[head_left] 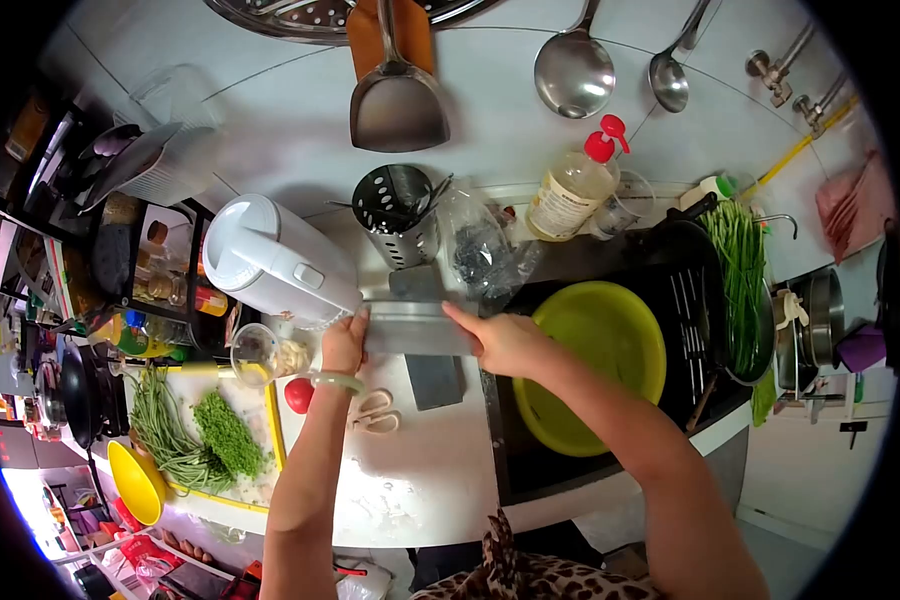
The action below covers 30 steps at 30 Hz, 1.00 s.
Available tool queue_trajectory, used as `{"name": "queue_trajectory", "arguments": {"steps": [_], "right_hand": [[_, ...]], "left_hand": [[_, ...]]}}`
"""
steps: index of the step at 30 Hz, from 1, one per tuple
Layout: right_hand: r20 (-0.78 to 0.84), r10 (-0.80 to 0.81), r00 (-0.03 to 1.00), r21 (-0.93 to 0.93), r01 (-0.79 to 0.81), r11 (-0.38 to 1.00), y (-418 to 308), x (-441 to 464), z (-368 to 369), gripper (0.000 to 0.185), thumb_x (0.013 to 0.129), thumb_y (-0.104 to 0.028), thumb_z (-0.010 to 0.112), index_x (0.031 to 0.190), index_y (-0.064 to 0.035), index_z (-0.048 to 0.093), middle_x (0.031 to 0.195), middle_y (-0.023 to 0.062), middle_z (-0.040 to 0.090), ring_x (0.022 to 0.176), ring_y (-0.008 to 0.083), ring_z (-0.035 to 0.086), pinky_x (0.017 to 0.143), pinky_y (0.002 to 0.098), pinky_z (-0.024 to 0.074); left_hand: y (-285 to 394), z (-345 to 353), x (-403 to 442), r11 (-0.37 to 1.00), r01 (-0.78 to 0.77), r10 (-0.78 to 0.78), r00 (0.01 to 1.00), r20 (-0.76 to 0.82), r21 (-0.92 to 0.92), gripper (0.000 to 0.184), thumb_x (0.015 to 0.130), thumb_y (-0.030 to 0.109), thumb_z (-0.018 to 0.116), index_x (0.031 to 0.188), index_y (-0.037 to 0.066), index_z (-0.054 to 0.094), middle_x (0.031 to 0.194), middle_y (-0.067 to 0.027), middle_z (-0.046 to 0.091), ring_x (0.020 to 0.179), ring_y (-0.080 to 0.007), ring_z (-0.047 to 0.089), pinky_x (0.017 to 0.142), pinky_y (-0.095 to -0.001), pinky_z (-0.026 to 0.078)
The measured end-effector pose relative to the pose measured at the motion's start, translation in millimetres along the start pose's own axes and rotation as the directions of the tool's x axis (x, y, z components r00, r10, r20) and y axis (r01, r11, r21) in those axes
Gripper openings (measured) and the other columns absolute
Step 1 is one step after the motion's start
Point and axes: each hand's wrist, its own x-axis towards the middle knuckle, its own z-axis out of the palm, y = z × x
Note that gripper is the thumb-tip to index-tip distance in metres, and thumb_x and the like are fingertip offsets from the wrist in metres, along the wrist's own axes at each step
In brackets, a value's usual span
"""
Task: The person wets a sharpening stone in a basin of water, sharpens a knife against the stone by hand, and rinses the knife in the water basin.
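Note:
A broad steel cleaver (418,330) lies flat across a dark grey whetstone (433,381) on the white counter. My right hand (500,338) is closed at the cleaver's right end, index finger stretched along the blade; the handle is hidden in it. My left hand (344,345) grips the blade's left end, its fingers partly hidden, with a pale green bangle (338,381) on the wrist. Beige-handled scissors (374,412) and a red tomato (299,395) lie near my left forearm.
Right of the whetstone, a yellow-green basin (647,340) sits in the black sink (510,470). A white kettle (270,262) and a perforated utensil holder (398,220) stand behind. Left is a cutting board (273,425) with long beans (165,425) and chopped greens (227,435).

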Motion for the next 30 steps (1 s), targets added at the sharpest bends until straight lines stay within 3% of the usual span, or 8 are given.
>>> {"name": "queue_trajectory", "arguments": {"steps": [3,5,10,15,19,23,26,30], "right_hand": [[0.278,0.179,0.944,0.031,-0.195,0.980,-9,-56,13,0.070,0.078,-0.010,0.051,0.141,-0.0238,0.024,0.086,0.0178,0.063,0.081,0.0308,0.063,0.072,0.0391,0.0475],[0.123,-0.052,0.991,-0.147,0.070,0.987,-2,-91,41,0.069,0.079,-0.010,0.051,0.141,-0.0238,0.024,0.083,0.0183,0.063,0.079,0.0299,0.063,0.069,0.0395,0.0474],[0.125,0.033,0.992,-0.084,-0.023,0.996,-7,-18,-3,0.068,0.078,-0.013,0.052,0.140,-0.0235,0.027,0.079,0.0183,0.062,0.072,0.0334,0.061,0.062,0.0449,0.0462],[0.178,-0.020,0.984,-0.107,0.039,0.993,-14,-22,4,0.075,0.075,-0.014,0.057,0.141,-0.0221,0.024,0.082,0.0133,0.063,0.073,0.0312,0.061,0.064,0.0417,0.0476],[-0.096,-0.172,0.980,0.277,0.192,0.941,-1,-97,4,0.074,0.078,-0.016,0.063,0.141,-0.0165,0.025,0.115,0.0126,0.055,0.101,0.0235,0.055,0.085,0.0390,0.0449],[-0.282,0.491,0.824,0.424,-0.352,0.834,112,-136,44,0.035,0.082,-0.008,0.055,0.116,-0.0051,0.055,0.113,0.0173,0.054,0.098,0.0280,0.056,0.083,0.0365,0.0464],[-0.276,0.473,0.836,0.014,-0.489,0.872,175,-138,98,0.027,0.081,-0.006,0.055,0.107,-0.0030,0.059,0.113,0.0178,0.055,0.095,0.0317,0.057,0.080,0.0390,0.0476],[-0.202,0.604,0.771,0.054,-0.607,0.793,199,-133,139,0.022,0.082,-0.008,0.057,0.103,-0.0016,0.060,0.094,0.0154,0.062,0.086,0.0298,0.060,0.076,0.0384,0.0490]], "left_hand": [[-29,10,-62,0.998,-0.023,0.019,0.998,0.061,0.057,0.043,0.090,0.037,0.050,0.067,0.002,0.058,0.047,-0.0035,0.048,0.037,-0.0124,0.045,0.036,-0.0289,0.035],[-9,22,-116,0.979,0.189,-0.183,0.980,0.080,-0.076,0.040,0.090,0.032,0.052,0.064,0.003,0.055,0.050,-0.0032,0.049,0.034,-0.0108,0.041,0.032,-0.0269,0.030],[-13,2,-33,0.992,-0.007,0.003,1.000,-0.031,-0.127,0.039,0.088,0.034,0.054,0.061,0.006,0.052,0.050,-0.0001,0.042,0.040,-0.0085,0.038,0.034,-0.0275,0.026],[-1,-14,-49,0.858,0.223,-0.192,0.975,0.114,-0.463,0.026,0.091,0.026,0.051,0.083,0.003,0.059,0.055,0.0028,0.050,0.036,-0.0046,0.037,0.031,-0.0189,0.025],[4,-18,-98,0.826,0.313,-0.326,0.944,0.055,-0.468,0.025,0.092,0.025,0.049,0.079,0.006,0.057,0.055,0.0023,0.050,0.035,-0.0048,0.037,0.029,-0.0174,0.025],[-3,-28,-123,0.813,0.236,-0.301,0.953,-0.036,-0.531,0.027,0.093,0.026,0.048,0.073,0.009,0.055,0.051,0.0043,0.049,0.033,-0.0037,0.035,0.028,-0.0169,0.024],[1,-33,-134,0.806,0.228,-0.304,0.951,-0.051,-0.546,0.028,0.094,0.027,0.048,0.075,0.007,0.057,0.050,0.0029,0.050,0.032,-0.0038,0.036,0.028,-0.0164,0.024],[-4,-41,-140,0.813,0.177,-0.218,0.976,-0.007,-0.554,0.028,0.094,0.026,0.048,0.077,0.006,0.058,0.049,0.0022,0.049,0.032,-0.0043,0.036,0.028,-0.0165,0.026]]}}
